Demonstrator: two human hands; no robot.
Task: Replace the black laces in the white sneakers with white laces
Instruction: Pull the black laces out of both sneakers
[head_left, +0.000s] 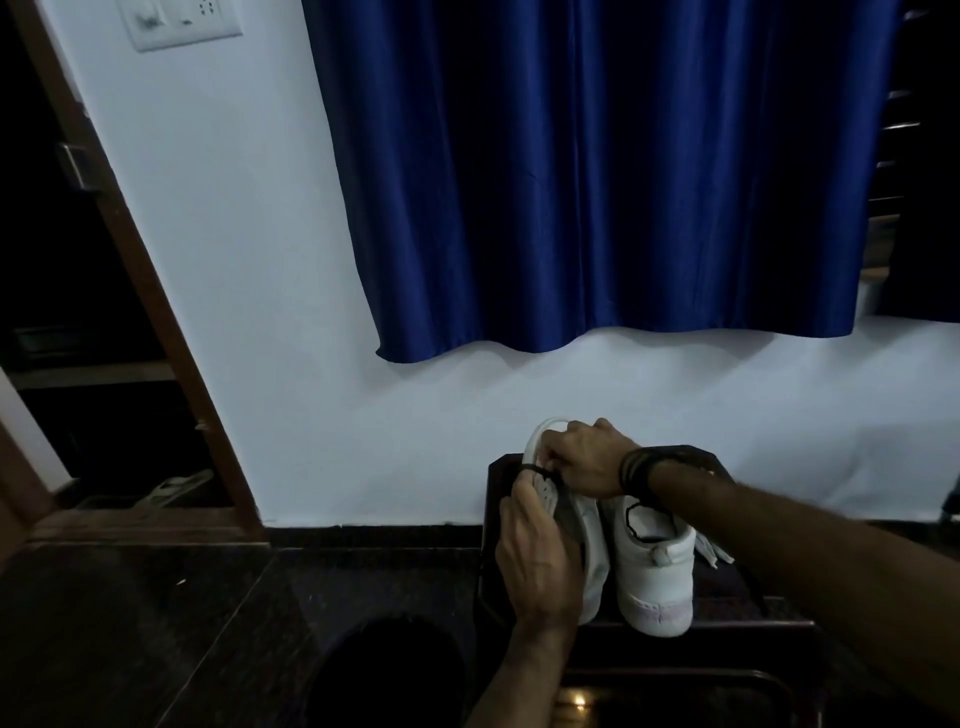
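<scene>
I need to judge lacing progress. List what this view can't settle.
- Left sneaker eyelets, head view: covered by the left hand and right hand.
- Black lace: only a short stretch shows between the fingers.
- White laces: partly behind the right sneaker and forearm.

A pale bluish-white wall fills the middle of the view under dim light. A deep blue curtain hangs in vertical folds over its upper right part, its wavy hem ending well above the floor. A white switch plate sits high on the wall at the left. Beside it a brown wooden door frame slants down, with a dark opening behind it. The floor is dark polished stone with faint seams. A dark tabletop stands against the wall at lower right. Pale footwear lies at the doorway's foot.
</scene>
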